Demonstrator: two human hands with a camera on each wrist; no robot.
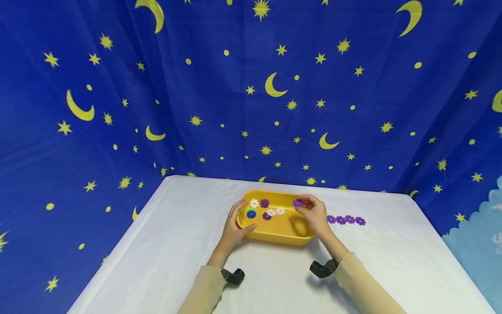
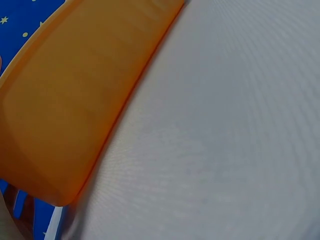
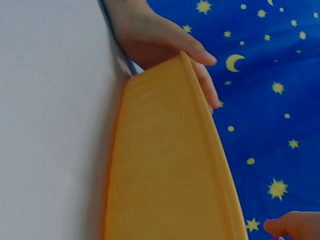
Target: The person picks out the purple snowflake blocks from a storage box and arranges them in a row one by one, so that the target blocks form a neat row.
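Blue curtain [image 1: 219,93] with yellow moons and stars is hanging behind and beside a white table [image 1: 282,279]. Over the right end of the yellow tray [image 1: 270,236], a purple disc [image 1: 297,203] is sitting between the thumb and fingers of the right hand [image 1: 317,214], which is pinching it nearly closed, probably at the edge because the disc is so thin and small. Beneath that hand a shadow is falling on the tray floor, so the disc is apparently being held clear of it. The left hand [image 1: 235,224] is gripping the tray's left end, its thumb over the near rim and its fingers partly curled round the end, likely steadying so light a container. Inside, toward the left, white discs [image 1: 254,203], purple ones [image 1: 264,203] and a blue one [image 1: 251,214] are lying loose, some overlapping; a bit of green is showing behind the blue. Outside, just right of the tray, a purple row [image 1: 341,220] is lying edge to edge on the table; whether its pieces are joined, I cannot tell. The right hand is partly covering the tray's right rim, and in both wrist views the tray wall is hiding what is lying inside.
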